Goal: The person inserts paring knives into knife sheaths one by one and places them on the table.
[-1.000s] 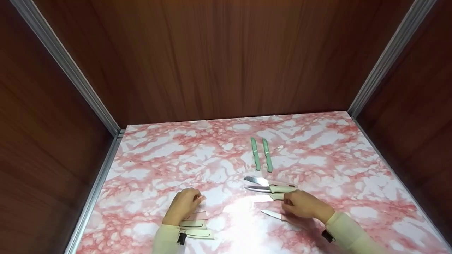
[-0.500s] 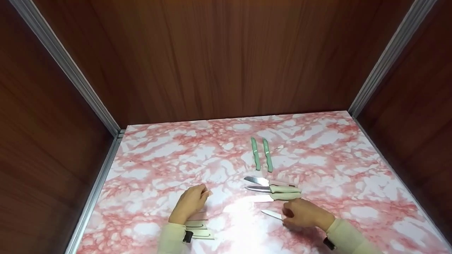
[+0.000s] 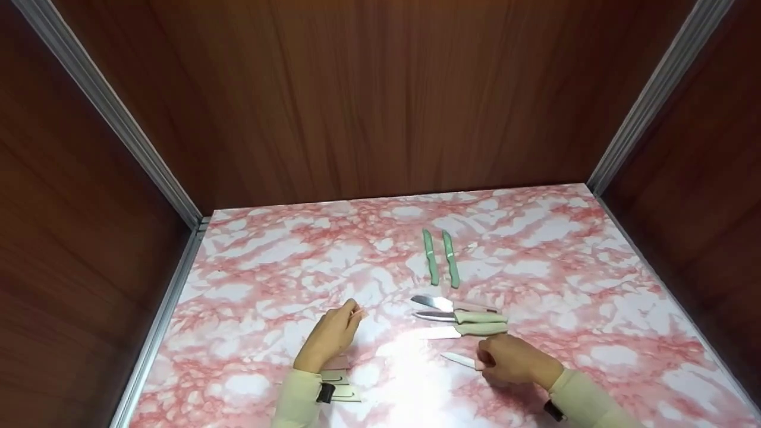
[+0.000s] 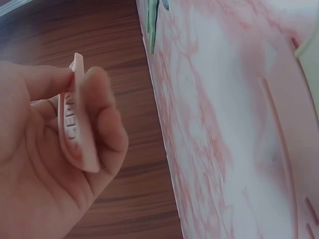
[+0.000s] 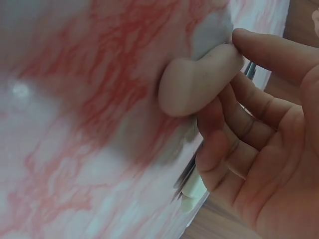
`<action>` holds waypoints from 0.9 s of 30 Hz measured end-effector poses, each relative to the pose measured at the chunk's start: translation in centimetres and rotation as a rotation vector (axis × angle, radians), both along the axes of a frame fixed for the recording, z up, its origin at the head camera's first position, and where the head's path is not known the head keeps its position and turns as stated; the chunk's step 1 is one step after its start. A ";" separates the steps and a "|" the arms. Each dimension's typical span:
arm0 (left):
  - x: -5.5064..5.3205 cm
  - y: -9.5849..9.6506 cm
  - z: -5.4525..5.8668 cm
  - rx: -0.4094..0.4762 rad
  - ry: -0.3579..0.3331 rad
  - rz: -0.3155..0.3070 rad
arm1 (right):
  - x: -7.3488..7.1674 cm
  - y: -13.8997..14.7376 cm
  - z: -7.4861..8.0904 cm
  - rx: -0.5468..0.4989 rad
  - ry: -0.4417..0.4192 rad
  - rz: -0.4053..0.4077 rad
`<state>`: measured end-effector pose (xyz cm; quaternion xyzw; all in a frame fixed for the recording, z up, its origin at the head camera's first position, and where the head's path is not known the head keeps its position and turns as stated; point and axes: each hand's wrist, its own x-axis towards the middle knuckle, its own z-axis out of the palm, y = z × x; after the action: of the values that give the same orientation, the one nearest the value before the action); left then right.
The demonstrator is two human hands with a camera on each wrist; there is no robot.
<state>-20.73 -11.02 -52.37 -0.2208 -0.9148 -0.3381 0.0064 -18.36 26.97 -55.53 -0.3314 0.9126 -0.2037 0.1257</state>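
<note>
My left hand (image 3: 330,336) holds a small pink knife sheath (image 4: 75,124) with raised lettering, between thumb and fingers above the table. My right hand (image 3: 516,358) pinches the pink handle (image 5: 199,84) of a small knife, whose white blade (image 3: 458,359) points left, low over the table. Just beyond the right hand lie a pale-green-handled knife (image 3: 483,329), another pale-green-handled one (image 3: 480,318) and a pink-handled knife (image 3: 475,307), blades leftward. Under the left wrist are a pink sheath (image 3: 337,362) and two pale green sheaths (image 3: 345,392), partly hidden by the arm.
Farther back, two green knives (image 3: 450,261) lie side by side, pointing away. The red-and-white marbled table (image 3: 267,267) is enclosed by brown wood-grain panels (image 3: 380,107) with metal corner rails. A bright glare covers the table's front middle.
The left hand has moved forward and right with the pink sheath. The right hand has drawn back slightly from the green-handled knives and now grips the small knife's pink handle.
</note>
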 end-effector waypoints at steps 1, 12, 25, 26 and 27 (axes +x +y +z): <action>0.0 0.1 0.0 0.001 0.012 -0.005 | 0.0 0.0 0.0 0.005 -0.005 -0.004; -0.1 0.6 -0.3 0.014 0.026 -0.031 | 0.0 0.0 0.1 0.010 0.000 -0.008; 0.0 1.0 -0.3 0.026 0.005 -0.012 | -0.6 -0.2 1.8 -0.084 0.014 0.024; 0.0 1.1 -0.2 0.029 0.002 -0.017 | -0.7 -0.2 2.0 -0.094 0.027 0.025; 0.0 1.2 -0.1 0.038 -0.010 -0.025 | -0.9 -0.2 2.1 -0.106 0.039 0.027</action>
<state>-20.72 -9.81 -52.50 -0.2302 -0.9054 -0.3568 0.0019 -19.23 26.79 -53.39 -0.3536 0.8983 -0.2438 0.0928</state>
